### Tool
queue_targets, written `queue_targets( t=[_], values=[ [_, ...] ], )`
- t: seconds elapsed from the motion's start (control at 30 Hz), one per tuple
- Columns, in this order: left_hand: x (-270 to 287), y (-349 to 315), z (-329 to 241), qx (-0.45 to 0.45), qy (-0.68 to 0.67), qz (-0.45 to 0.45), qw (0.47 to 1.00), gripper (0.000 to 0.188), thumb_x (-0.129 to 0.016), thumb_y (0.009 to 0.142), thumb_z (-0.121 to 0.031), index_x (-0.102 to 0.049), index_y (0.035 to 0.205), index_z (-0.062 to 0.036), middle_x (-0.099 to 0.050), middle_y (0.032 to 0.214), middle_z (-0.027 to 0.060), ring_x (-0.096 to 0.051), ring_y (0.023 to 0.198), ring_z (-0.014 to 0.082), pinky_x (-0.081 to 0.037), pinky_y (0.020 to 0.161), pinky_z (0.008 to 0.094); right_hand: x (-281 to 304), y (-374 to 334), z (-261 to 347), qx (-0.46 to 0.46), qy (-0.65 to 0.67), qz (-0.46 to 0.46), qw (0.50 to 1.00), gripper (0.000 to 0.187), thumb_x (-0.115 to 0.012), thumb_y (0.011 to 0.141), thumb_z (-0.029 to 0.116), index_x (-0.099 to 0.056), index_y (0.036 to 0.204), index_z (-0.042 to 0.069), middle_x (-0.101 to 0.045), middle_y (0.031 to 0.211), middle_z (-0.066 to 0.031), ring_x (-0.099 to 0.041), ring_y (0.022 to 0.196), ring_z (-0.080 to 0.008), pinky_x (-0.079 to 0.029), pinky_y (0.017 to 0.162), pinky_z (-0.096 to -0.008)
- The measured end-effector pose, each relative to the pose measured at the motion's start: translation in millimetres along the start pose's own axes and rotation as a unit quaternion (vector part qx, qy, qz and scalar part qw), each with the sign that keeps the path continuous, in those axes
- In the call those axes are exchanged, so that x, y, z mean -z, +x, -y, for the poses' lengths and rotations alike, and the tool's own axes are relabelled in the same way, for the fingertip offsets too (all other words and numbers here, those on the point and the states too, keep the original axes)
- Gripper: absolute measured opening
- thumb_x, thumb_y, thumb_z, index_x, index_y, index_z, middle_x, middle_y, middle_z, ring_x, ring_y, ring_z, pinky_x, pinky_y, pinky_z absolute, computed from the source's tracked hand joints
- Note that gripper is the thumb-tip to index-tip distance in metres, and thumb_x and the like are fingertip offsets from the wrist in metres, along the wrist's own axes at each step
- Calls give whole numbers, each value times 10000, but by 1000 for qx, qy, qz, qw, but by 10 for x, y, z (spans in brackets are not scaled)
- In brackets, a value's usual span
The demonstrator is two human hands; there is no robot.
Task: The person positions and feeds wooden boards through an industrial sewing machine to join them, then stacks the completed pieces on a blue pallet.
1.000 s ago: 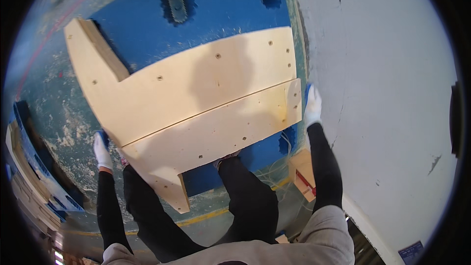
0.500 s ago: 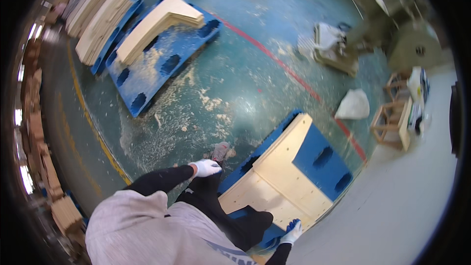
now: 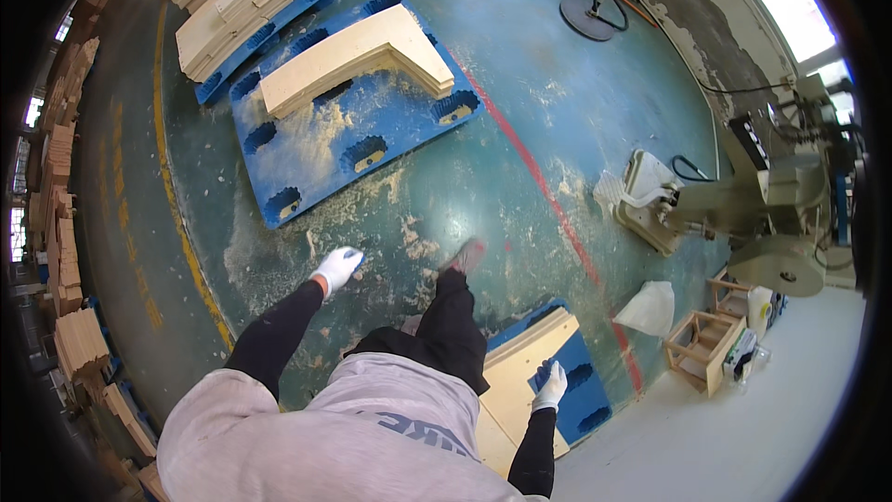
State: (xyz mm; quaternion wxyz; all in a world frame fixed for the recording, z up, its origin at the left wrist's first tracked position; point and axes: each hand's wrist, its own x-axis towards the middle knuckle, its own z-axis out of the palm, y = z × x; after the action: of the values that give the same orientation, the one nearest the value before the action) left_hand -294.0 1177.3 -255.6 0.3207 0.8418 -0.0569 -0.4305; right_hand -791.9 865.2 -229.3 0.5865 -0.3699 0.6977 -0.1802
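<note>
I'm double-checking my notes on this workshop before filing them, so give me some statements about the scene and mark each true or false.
1. The left hand and right hand are gloved in white. True.
2. The left hand grips a board. False: no board is in it.
3. Pale wooden panels lie on a blue pallet near the right hand. True.
4. The white bundle sits on a pallet. False: the white bundle is on the floor.
</note>
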Motion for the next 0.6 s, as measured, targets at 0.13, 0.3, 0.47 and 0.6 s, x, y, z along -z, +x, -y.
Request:
queue_targets(
  t=[0.13,0.3,0.47,0.6],
  values=[
    [50,357,-149,28,-58,-2,998,309,-628,966,-304,-698,1028,-10,-706,869,55,-609,767,133,-477,696,319,-960,598,534,-51,-52,33,997,325,-615,992,322,-672,1142,38,-696,1014,-55,-654,849,-161,-515,734,-299],
    [203,1569,-885,33,-56,-34,997,353,-647,962,-293,-678,1119,22,-711,984,80,-623,886,144,-487,800,302,-2371,1222,1957,-16,-44,169,985,345,-564,1030,266,-613,1264,19,-668,1196,-83,-645,1049,-182,-506,914,-321],
    [486,3340,-2376,-25,-72,-50,996,355,-681,929,-313,-686,1069,13,-729,977,106,-665,910,172,-505,828,327,-3189,1245,2749,-17,-28,163,986,348,-536,1048,241,-592,1286,-7,-672,1175,-107,-663,1052,-202,-522,923,-331],
    [449,5098,-2978,4,-8,-105,994,579,-713,876,-418,-626,1247,18,-678,1200,219,-637,1139,335,-483,975,383,-3537,1246,2812,-102,-43,74,991,373,-542,1046,277,-585,1297,5,-674,1149,-111,-669,1030,-214,-534,887,-348]
  ],
)
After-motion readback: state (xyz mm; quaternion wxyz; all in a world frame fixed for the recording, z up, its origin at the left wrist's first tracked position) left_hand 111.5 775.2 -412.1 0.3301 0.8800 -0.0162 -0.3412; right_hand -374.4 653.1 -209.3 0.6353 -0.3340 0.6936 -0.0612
